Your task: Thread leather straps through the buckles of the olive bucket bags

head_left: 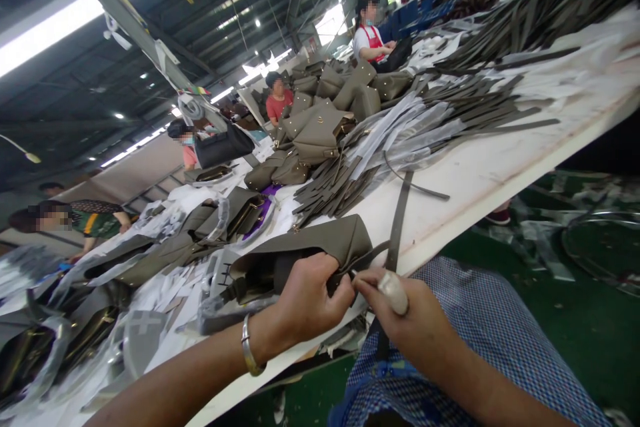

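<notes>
Right at the near edge of the table (475, 177), left hand (310, 295) clamps the bag (315, 239); just beside, right hand (400, 310) grips a pale-knobbed tool (393, 292)!

We count two bare hands, one left hand (310, 293) and one right hand (400, 303); at them we see one bracelet (248, 347), one pale handle (393, 292) and one grey-brown bag (320, 240); we have one white table (490, 173); near it we number four co-workers (373, 39), with a fifth head (51, 189) behind; the piled bags (317, 130) and straps (335, 190) overlap, more than a dozen straps certainly, exact totals unclear.
</notes>
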Demonstrator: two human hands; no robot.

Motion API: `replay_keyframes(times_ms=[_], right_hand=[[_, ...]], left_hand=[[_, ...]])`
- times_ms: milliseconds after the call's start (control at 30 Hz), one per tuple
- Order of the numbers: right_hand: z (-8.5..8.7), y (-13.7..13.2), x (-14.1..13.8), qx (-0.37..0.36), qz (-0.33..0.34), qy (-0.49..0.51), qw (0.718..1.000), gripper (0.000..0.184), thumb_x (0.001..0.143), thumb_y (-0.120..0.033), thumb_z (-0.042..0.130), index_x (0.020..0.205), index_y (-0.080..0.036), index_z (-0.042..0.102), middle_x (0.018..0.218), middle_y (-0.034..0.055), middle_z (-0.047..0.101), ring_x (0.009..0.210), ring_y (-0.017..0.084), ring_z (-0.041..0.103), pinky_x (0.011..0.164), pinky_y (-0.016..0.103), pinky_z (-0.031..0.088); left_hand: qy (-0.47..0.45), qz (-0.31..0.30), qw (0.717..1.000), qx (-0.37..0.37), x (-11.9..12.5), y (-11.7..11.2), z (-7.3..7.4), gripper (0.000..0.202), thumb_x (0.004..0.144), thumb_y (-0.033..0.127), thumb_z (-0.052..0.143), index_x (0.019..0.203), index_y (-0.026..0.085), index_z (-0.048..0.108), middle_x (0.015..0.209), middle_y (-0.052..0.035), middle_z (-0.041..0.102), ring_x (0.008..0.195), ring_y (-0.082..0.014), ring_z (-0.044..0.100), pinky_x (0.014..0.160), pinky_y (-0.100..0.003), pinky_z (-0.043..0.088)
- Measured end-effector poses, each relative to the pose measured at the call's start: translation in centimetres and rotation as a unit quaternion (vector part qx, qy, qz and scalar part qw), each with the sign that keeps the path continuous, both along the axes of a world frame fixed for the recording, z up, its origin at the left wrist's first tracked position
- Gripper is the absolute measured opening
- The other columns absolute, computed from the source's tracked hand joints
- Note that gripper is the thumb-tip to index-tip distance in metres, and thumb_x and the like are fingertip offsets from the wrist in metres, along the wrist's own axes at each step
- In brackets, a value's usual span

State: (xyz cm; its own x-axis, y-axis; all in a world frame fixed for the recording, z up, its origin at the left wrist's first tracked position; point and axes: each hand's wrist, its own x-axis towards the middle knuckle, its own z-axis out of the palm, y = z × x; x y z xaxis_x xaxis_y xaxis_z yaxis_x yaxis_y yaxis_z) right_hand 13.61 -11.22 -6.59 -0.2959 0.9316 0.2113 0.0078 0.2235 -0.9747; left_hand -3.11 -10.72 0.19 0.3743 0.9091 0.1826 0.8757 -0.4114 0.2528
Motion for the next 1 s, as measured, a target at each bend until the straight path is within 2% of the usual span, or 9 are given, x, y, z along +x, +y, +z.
replay_keyframes(times_ms=[167, 233, 333, 433, 500, 567, 700, 833, 1000], right_hand=[[-0.7, 0.2, -0.7, -0.19, -0.001, 0.106, 0.976, 0.031, 0.089, -0.046, 0.058, 0.086, -0.017, 0.069, 0.048, -0.0041, 0.048, 0.041, 0.011, 0.043, 0.039, 0.022, 0.034], [-0.7, 0.1, -0.8, -0.178, -0.011, 0.112, 0.978, 0.029, 0.09, -0.044, 0.057, 0.087, -0.018, 0.068, 0.051, -0.0031, 0.051, 0.044, 0.012, 0.047, 0.041, 0.023, 0.037], [-0.6, 0.0, -0.8, -0.032, -0.015, 0.055, 0.998, 0.014, 0.089, -0.027, 0.056, 0.088, -0.02, 0.068, 0.077, 0.0019, 0.068, 0.07, 0.016, 0.062, 0.065, 0.027, 0.049], [-0.3, 0.3, -0.8, 0.051, 0.021, 0.002, 0.998, 0.016, 0.084, -0.015, 0.054, 0.089, -0.022, 0.067, 0.082, 0.0002, 0.069, 0.073, 0.016, 0.063, 0.068, 0.028, 0.048], [-0.3, 0.8, -1.0, 0.024, 0.02, 0.02, 0.999, 0.013, 0.084, -0.017, 0.055, 0.086, -0.021, 0.068, 0.079, 0.0005, 0.068, 0.071, 0.016, 0.061, 0.065, 0.028, 0.047], [-0.2, 1.5, -1.3, -0.071, 0.017, 0.07, 0.995, 0.015, 0.088, -0.028, 0.057, 0.082, -0.02, 0.067, 0.064, -0.0007, 0.06, 0.057, 0.013, 0.054, 0.054, 0.025, 0.043], [-0.4, 3.1, -1.8, -0.249, 0.061, 0.191, 0.947, 0.027, 0.087, -0.045, 0.062, 0.085, -0.018, 0.065, 0.046, -0.0096, 0.03, 0.039, 0.006, 0.024, 0.037, 0.02, 0.018], [-0.2, 5.1, -0.5, -0.237, 0.078, 0.235, 0.939, 0.031, 0.085, -0.048, 0.066, 0.089, -0.017, 0.067, 0.053, -0.0088, 0.031, 0.042, 0.005, 0.023, 0.04, 0.019, 0.014], [0.7, 7.2, 1.3, -0.183, -0.05, 0.226, 0.956, 0.032, 0.085, -0.048, 0.067, 0.092, -0.017, 0.067, 0.051, -0.0079, 0.033, 0.043, 0.005, 0.025, 0.042, 0.02, 0.015]], left_hand=[[-0.007, 0.002, 1.0, -0.007, -0.1, 0.4, -0.3, 0.026, 0.08, 0.022, 0.051, 0.059, 0.019, 0.035, 0.058, 0.0008, 0.045, 0.054, -0.011, 0.039, 0.053, -0.027, 0.024], [-0.005, 0.01, 1.0, -0.013, -0.2, 0.5, -0.4, 0.027, 0.081, 0.023, 0.05, 0.059, 0.02, 0.035, 0.057, 0.0011, 0.044, 0.053, -0.011, 0.039, 0.053, -0.027, 0.024], [-0.003, 0.02, 1.0, -0.018, -0.5, 0.7, -0.5, 0.028, 0.082, 0.026, 0.051, 0.059, 0.02, 0.036, 0.057, 0.0012, 0.043, 0.054, -0.0111, 0.038, 0.053, -0.027, 0.023], [-0.004, 0.029, 0.999, -0.032, -0.8, 0.7, -0.6, 0.029, 0.082, 0.027, 0.051, 0.059, 0.019, 0.036, 0.057, 0.0015, 0.043, 0.054, -0.0108, 0.037, 0.053, -0.027, 0.022], [-0.009, 0.034, 0.998, -0.046, -1.0, 0.9, -0.5, 0.03, 0.082, 0.028, 0.051, 0.059, 0.019, 0.036, 0.057, 0.0016, 0.042, 0.054, -0.0107, 0.036, 0.053, -0.026, 0.022], [-0.017, 0.039, 0.997, -0.058, -1.1, 1.3, -0.2, 0.03, 0.082, 0.029, 0.051, 0.058, 0.018, 0.037, 0.058, 0.0017, 0.042, 0.055, -0.0108, 0.036, 0.053, -0.026, 0.023], [-0.107, 0.032, 0.984, -0.138, -1.7, 3.2, 0.8, 0.023, 0.085, 0.029, 0.05, 0.067, 0.015, 0.053, 0.065, 0.0, 0.05, 0.063, -0.0127, 0.044, 0.057, -0.024, 0.032], [-0.194, 0.028, 0.94, -0.278, -2.9, 5.4, 2.3, 0.03, 0.091, 0.036, 0.048, 0.078, 0.013, 0.062, 0.069, -0.0009, 0.057, 0.066, -0.0135, 0.05, 0.058, -0.022, 0.038], [-0.176, 0.025, 0.936, -0.304, -3.3, 5.9, 3.8, 0.033, 0.088, 0.043, 0.057, 0.087, 0.013, 0.071, 0.076, -0.0025, 0.064, 0.072, -0.0147, 0.055, 0.06, -0.021, 0.041]])
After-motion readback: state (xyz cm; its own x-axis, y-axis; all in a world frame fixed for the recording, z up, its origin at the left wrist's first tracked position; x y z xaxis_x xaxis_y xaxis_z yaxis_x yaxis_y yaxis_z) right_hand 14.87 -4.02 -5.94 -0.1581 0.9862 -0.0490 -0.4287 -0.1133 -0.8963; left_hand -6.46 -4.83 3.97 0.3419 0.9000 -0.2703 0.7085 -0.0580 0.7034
